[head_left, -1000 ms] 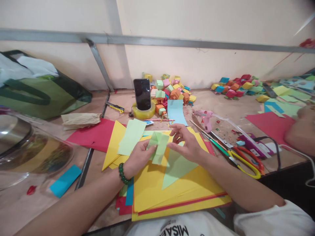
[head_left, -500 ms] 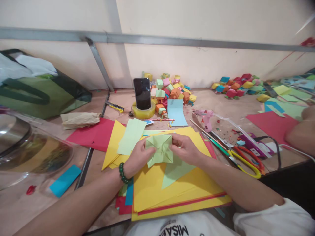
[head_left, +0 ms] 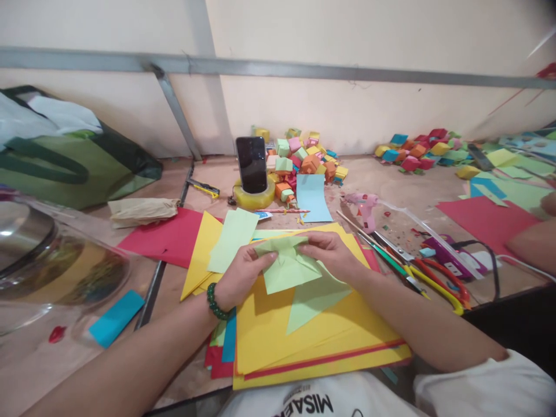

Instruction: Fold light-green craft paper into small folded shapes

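Observation:
Both hands hold one folded piece of light green paper (head_left: 287, 266) just above a stack of yellow sheets (head_left: 304, 336). My left hand (head_left: 241, 273), with a green bead bracelet at the wrist, pinches its left side. My right hand (head_left: 330, 253) pinches its right side, fingers closed on the fold. A light green triangle of paper (head_left: 315, 301) lies on the yellow stack right under the hands. A light green strip (head_left: 232, 238) lies to the left of them.
A phone (head_left: 251, 164) stands in a tape roll. Piles of coloured paper cubes (head_left: 304, 159) sit behind. A pink glue gun (head_left: 365, 205), scissors (head_left: 434, 275), sticks and a ruler lie right. A green bag (head_left: 65, 168) and glass bowl (head_left: 52, 260) are left. Another person's arm (head_left: 532, 243) is at far right.
The green paper went from a folded strip to an opened square shape, and now lies flatter and wider between both hands. My right hand closed onto its right side.

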A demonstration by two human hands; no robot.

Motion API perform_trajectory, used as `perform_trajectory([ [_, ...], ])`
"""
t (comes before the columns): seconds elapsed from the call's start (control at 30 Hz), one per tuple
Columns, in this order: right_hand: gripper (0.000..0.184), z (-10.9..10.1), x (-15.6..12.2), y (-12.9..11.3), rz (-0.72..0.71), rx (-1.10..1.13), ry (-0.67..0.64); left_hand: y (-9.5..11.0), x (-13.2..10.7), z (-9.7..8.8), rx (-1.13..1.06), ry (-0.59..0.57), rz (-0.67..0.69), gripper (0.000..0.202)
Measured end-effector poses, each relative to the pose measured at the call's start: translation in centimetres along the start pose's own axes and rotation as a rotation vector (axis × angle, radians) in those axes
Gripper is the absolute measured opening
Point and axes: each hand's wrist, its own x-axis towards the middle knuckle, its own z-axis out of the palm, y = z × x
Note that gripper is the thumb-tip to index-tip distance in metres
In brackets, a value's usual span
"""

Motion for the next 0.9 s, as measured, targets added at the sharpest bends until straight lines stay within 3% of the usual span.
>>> perform_trajectory([
  [0.1,0.018,-0.3,0.2,0.0,0.016,0.027,0.015,0.7,-0.1,0.0,0.031,0.019,-0.002,0.025],
  [0.2,0.016,-0.5,0.3,0.1,0.028,0.059,0.000,1.2,-0.4,-0.3,0.060,-0.017,0.002,0.032],
  [0.3,0.015,-0.4,0.1,0.1,-0.052,-0.051,0.013,1.3,-0.7,-0.5,-0.046,-0.088,-0.011,0.040],
  [0.37,0.015,-0.4,-0.1,-0.1,-0.138,-0.156,0.004,1.0,-0.6,-0.5,-0.049,-0.070,-0.034,0.038],
  [0.5,0.021,-0.5,-0.6,-0.6,-0.254,-0.304,-0.051,0.5,-0.3,-0.3,0.201,-0.024,-0.055,0.035],
  [0.67,0.035,-0.6,-0.6,-1.0,-0.163,-0.283,-0.014,0.3,-0.3,0.0,0.422,0.002,0.066,0.037],
  [0.9,0.016,0.7,-0.2,-0.4,-0.179,-0.370,-0.018,-0.1,-0.9,0.6,0.702,-0.001,0.252,0.034],
])
